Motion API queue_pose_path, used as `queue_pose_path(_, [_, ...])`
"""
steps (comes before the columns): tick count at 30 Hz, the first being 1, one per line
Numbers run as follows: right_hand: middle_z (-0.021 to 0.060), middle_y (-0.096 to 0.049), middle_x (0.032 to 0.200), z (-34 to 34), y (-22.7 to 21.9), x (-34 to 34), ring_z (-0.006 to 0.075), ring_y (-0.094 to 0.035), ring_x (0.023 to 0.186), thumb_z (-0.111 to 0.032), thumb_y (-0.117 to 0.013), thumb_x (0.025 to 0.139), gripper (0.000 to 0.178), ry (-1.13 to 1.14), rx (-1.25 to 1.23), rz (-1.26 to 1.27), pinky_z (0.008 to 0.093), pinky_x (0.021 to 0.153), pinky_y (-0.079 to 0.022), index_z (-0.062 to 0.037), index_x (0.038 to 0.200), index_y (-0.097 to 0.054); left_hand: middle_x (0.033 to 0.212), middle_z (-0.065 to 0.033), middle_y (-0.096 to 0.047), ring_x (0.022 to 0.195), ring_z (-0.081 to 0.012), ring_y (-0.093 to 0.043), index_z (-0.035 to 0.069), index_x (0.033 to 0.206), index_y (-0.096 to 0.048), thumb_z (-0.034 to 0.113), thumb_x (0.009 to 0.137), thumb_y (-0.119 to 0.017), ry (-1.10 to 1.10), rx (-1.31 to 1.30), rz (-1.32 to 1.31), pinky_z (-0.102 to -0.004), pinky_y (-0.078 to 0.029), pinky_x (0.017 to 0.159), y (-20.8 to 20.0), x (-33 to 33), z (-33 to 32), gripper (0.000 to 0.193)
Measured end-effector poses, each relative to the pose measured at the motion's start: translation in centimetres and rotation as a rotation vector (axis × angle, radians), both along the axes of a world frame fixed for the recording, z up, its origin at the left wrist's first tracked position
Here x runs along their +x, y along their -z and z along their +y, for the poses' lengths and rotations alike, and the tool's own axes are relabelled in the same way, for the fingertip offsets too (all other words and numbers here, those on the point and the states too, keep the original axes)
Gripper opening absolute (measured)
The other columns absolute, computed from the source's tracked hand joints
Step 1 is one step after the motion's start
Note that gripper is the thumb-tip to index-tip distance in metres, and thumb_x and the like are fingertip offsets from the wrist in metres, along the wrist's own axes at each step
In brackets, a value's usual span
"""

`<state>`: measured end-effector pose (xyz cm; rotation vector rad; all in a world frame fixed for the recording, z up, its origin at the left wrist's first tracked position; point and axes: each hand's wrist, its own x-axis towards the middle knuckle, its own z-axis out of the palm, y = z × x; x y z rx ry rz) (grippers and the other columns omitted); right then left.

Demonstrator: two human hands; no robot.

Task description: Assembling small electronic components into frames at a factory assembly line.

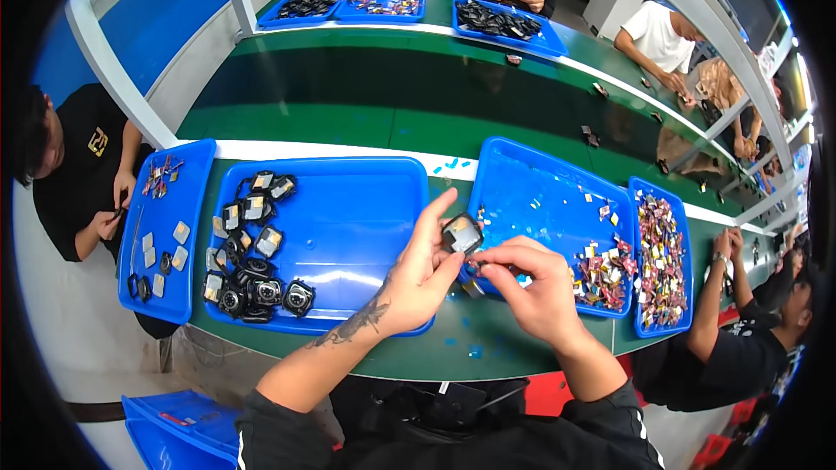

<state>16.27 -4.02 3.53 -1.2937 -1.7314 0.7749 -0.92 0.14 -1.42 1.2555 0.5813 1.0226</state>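
Note:
My left hand (416, 283), with a tattooed wrist, holds a black smartwatch case (462, 234) up between thumb and fingers. A silvery rectangular part shows inside the case. Close against its lower right side, my right hand (538, 285) is closed in a pinch on something too small to make out. Left of my hands, a blue tray (366, 187) carries several similar watch cases (257, 283) heaped along its left side. The blue tray (531, 165) on the right holds small red, yellow and silver parts (605, 274), mostly in its near right corner.
A narrower tray (643, 322) at the right is full of small coloured parts. Another tray (165, 296) stands far left. Across the green conveyor (348, 113), more trays (553, 42) hold black pieces. Co-workers sit around, and a white metal frame (113, 70) rises at left.

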Motion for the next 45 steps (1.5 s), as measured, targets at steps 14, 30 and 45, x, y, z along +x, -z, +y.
queue_pose_path(14, [0.0095, -0.066, 0.077, 0.8, -0.3, -0.8, 0.0128, -0.057, 0.058, -0.001, -0.070, 0.080, 0.009, 0.120, 0.045, -0.026, 0.0267, 0.054, -0.046, 0.0014, 0.088, -0.068, 0.131, -0.0145, -0.052, 0.120, -0.0193, -0.053, -0.005, 0.141, -0.034, -0.003, 0.095, -0.046, 0.185, -0.111, -0.100, -0.0322, -0.044, 0.101, -0.6, -0.4, -0.1, 0.047])
queue_pose_path(30, [0.0061, -0.059, 0.069, 0.5, -0.9, -0.6, 0.0227, -0.056, 0.065, -0.006, -0.074, 0.072, 0.014, 0.126, 0.232, -0.264, 0.0359, 0.064, -0.045, -0.0047, 0.072, -0.060, 0.130, -0.0140, -0.053, 0.118, -0.0173, -0.053, -0.005, 0.140, -0.036, -0.002, 0.096, -0.047, 0.230, -0.081, 0.014, -0.0296, -0.043, 0.100, -0.7, -0.5, -0.4, 0.046])
queue_pose_path(45, [0.0069, -0.066, 0.093, -1.5, 1.4, 0.9, 0.0125, -0.063, 0.088, -0.001, -0.067, 0.085, 0.020, 0.121, -0.217, 0.376, 0.0265, 0.078, -0.054, 0.0025, 0.104, -0.061, 0.128, -0.0161, -0.052, 0.119, -0.0210, -0.052, -0.002, 0.144, -0.027, -0.006, 0.094, -0.044, 0.072, -0.082, -0.174, -0.0344, -0.044, 0.101, -1.6, 0.2, -0.2, 0.053])
